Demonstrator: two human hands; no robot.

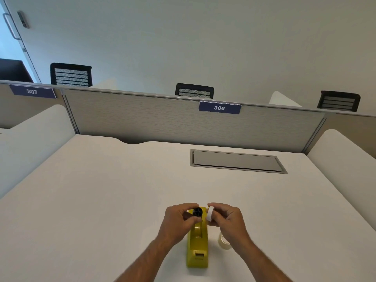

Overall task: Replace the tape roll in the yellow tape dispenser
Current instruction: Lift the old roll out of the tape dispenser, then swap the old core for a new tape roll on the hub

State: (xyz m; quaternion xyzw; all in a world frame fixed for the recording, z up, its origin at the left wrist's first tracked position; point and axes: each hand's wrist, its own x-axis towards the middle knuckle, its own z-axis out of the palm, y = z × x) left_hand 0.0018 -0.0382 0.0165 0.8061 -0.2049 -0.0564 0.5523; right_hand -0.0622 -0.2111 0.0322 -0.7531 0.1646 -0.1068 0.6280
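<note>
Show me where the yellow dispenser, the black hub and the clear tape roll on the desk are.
yellow dispenser (197, 249), head view, on its top face.
black hub (197, 212), head view, on its round end.
clear tape roll (223, 242), head view, on its rim.

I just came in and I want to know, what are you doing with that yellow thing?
A person is changing the tape in a yellow tape dispenser that sits on the white desk. The left hand holds a small black spindle above the dispenser. The right hand holds a white ring right beside it. A clear tape roll lies on the desk next to the dispenser.
</note>
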